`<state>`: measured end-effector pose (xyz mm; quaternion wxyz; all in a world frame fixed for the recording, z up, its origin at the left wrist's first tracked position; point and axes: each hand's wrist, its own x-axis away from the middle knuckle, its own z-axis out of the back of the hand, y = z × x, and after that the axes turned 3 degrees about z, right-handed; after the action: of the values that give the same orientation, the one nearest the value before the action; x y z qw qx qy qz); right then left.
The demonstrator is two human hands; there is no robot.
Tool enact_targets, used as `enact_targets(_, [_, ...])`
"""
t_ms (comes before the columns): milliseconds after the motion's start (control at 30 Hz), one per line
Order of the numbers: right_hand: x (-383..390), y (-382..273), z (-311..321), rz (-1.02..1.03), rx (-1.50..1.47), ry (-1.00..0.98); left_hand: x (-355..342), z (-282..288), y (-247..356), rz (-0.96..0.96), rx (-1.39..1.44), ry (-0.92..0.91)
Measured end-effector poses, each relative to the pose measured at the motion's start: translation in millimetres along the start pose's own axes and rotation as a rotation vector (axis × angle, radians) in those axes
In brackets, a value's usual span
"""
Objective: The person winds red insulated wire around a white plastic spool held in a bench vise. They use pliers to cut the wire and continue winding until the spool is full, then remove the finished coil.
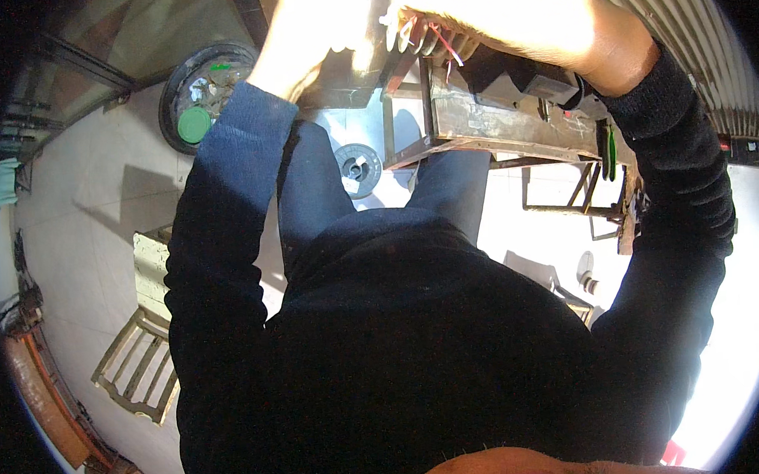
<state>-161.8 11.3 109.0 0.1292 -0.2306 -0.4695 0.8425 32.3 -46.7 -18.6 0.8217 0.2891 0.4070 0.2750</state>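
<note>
Two bare hands work in glaring sunlight at the upper edge of the view. The left hand (321, 21), washed out by the light, appears bent; whether it grips anything cannot be told. Beside it, the right hand (449, 6) reaches inward with fingers bent, and a thin red strip (448, 47) hangs just below; the grip itself cannot be made out. Under the right forearm stands a worn wooden bench (520, 131). A grey reel (359, 163) shows between the legs. At left are a black tub (166, 111) holding a green disc (194, 125) and a slatted chair (144, 365).
</note>
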Motion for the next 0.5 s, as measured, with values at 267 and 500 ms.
enact_targets(267, [1.0,-32.8,6.5,-0.261,0.532,0.011,-26.2,6.6,-10.2,0.069,0.057,-0.115])
enact_targets(500, [-5.9,-37.7,4.0,-0.405,0.662,0.083,-24.9,1.4,-20.9,0.068,0.064,-0.159])
